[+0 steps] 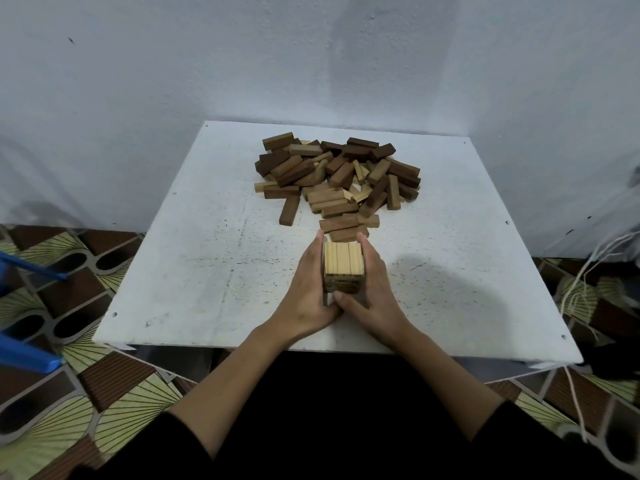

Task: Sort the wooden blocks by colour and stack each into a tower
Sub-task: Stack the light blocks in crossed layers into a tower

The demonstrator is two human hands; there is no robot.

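A short tower of pale wooden blocks stands on the white table, near the front middle. Its top layer shows three light blocks side by side. My left hand presses flat against the tower's left side. On the opposite side my right hand presses in the same way, fingers straight. Both thumbs meet in front of the tower's base. Behind it lies a loose pile of blocks in dark brown, mid brown and pale wood, mixed together.
The table stands in a corner of grey-white walls. A patterned floor surrounds it. Blue plastic parts jut in at the left. Pale cords hang at the right edge.
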